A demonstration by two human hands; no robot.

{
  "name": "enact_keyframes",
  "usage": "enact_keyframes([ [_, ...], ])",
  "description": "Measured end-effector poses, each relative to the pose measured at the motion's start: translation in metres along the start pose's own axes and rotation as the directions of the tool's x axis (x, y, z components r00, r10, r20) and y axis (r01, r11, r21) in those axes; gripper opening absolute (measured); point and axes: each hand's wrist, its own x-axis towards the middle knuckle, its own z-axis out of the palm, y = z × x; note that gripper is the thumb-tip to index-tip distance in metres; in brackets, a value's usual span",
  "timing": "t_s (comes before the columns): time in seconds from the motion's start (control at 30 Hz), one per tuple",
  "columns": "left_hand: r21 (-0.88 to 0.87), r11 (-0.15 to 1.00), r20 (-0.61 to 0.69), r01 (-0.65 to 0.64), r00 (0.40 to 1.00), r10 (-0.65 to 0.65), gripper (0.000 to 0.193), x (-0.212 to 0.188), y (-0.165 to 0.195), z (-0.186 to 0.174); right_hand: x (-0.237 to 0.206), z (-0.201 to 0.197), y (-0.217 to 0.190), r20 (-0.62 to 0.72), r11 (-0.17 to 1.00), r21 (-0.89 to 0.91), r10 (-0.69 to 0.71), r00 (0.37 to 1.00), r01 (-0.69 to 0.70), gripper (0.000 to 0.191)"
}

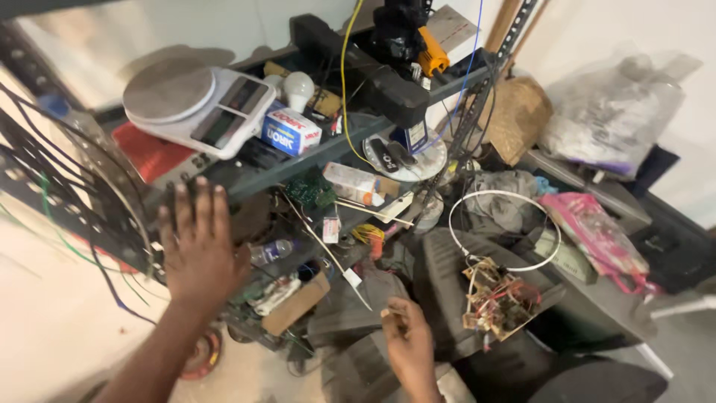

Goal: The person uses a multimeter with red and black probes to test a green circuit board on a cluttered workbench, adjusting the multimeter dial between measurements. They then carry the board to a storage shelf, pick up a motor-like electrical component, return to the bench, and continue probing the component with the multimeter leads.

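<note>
My left hand is spread flat with fingers apart, raised in front of the edge of a dark metal shelf, holding nothing. My right hand is lower, at the bottom middle, fingers curled around a small tan piece; what that piece is cannot be made out. It hovers over dark grey casings. Just right of it lies a small circuit board with red and yellow wires, and a white wire loop sits above that.
On the shelf stand a white kitchen scale, a light bulb, a small blue-and-white box and a black-and-yellow tool. A pink bag and a clear plastic bag lie right. Cables hang left.
</note>
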Motion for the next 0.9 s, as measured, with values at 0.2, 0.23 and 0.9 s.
enact_keyframes([
  [0.2, -0.042, 0.997, -0.041, 0.067, 0.997, -0.069, 0.109, 0.014, 0.058, 0.002, 0.058, -0.09, 0.017, 0.107, 1.0, -0.009, -0.016, 0.994, 0.017, 0.03],
  [0.23, -0.06, 0.996, -0.048, 0.065, 0.997, -0.068, 0.11, 0.014, 0.06, 0.002, 0.063, -0.096, 0.021, 0.125, 1.0, 0.0, 0.002, 0.992, -0.002, 0.03],
  [0.9, -0.183, 0.977, -0.106, 0.11, 0.986, -0.131, 0.101, 0.013, 0.062, 0.024, 0.108, -0.075, 0.107, 0.228, 0.994, -0.05, 0.11, 0.967, -0.101, 0.024],
])
